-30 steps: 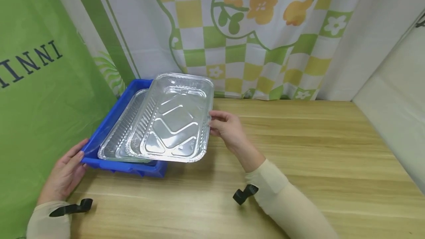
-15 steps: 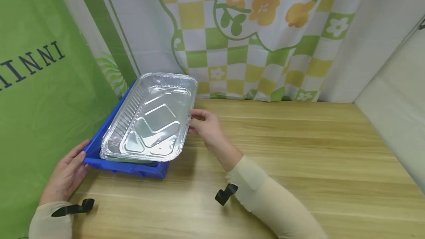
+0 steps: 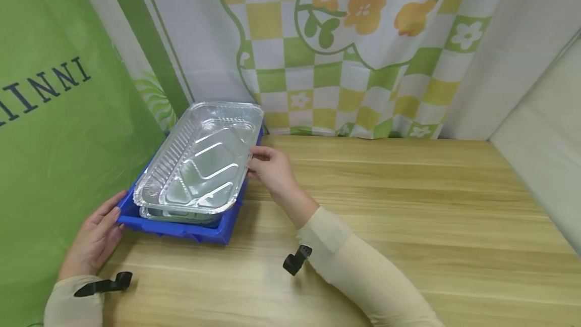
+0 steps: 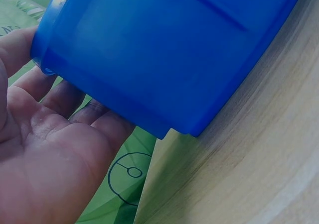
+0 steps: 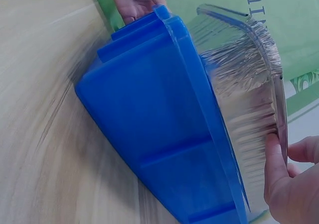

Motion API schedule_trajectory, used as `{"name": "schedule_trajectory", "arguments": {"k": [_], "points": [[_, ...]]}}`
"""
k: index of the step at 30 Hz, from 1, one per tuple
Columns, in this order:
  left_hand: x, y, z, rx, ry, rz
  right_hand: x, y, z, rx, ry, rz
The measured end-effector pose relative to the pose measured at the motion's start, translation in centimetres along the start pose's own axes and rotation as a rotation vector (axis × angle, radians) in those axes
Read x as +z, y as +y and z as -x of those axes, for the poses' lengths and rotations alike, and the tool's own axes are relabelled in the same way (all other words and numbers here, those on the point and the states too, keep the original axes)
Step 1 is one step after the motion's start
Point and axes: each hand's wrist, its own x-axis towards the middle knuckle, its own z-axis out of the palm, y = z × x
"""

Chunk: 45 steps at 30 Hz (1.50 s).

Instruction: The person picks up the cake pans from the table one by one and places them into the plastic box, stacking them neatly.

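Note:
A rectangular foil tray (image 3: 213,153) with a ridged bottom sits over the blue plastic bin (image 3: 181,229) in the head view. Below its near edge shows the rim of another foil tray (image 3: 181,217) inside the bin. My right hand (image 3: 277,173) pinches the upper tray's right rim between thumb and fingers. In the right wrist view, the tray's crinkled side stands above the bin's wall (image 5: 144,99). My left hand (image 3: 93,238) grips the bin's near left corner. In the left wrist view, the thumb is at the bin's rim and the fingers (image 4: 62,97) lie under it.
The wooden table (image 3: 386,216) extends to the right of the bin. Behind it hangs a checked, flowered curtain (image 3: 327,74). A green cloth (image 3: 59,140) hangs close along the left side, and a pale wall (image 3: 549,130) borders the right.
My right hand has carried the upper foil tray leftward until it lies over the bin, covering most of the tray inside. My left hand has stayed at the bin's corner.

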Motion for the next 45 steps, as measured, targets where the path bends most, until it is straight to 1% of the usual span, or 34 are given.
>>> {"name": "schedule_trajectory", "arguments": {"k": [7,9,10,14,16,21,26,31,34,36,41,45], "points": [[0.1,0.1,-0.1,-0.017,0.019,-0.028,1.3,0.0,-0.1,-0.008,0.013,-0.030],[0.1,0.0,-0.2,-0.014,0.019,-0.035,1.4,0.3,-0.2,-0.006,-0.022,-0.022],[0.1,0.0,-0.2,-0.013,0.014,-0.025,1.4,0.4,-0.3,-0.002,-0.050,-0.005],[0.0,-0.1,-0.4,-0.008,-0.009,0.000,1.0,0.9,-0.3,0.028,-0.166,0.089],[-0.1,-0.1,-0.4,-0.002,-0.022,0.022,0.7,1.0,-0.1,0.040,-0.189,0.117],[-0.4,0.1,-0.4,0.012,-0.040,0.062,0.3,1.0,0.2,0.044,-0.208,0.124],[-0.7,0.3,-0.3,-0.002,-0.046,0.082,0.3,1.3,0.3,0.062,-0.225,0.125],[-0.9,0.3,-0.3,-0.007,-0.041,0.099,0.4,1.4,0.6,0.062,-0.235,0.129],[-0.9,0.3,-0.4,-0.010,-0.040,0.083,0.3,1.4,0.8,0.065,-0.231,0.130],[-0.9,0.4,-0.6,-0.017,-0.031,0.056,0.2,1.3,0.9,0.068,-0.228,0.128],[-1.1,1.1,-0.8,-0.049,0.011,-0.031,0.0,1.1,1.2,0.062,-0.234,0.130],[-1.2,1.7,-0.8,-0.067,0.041,-0.048,-0.3,0.9,1.4,0.054,-0.242,0.119]]}}
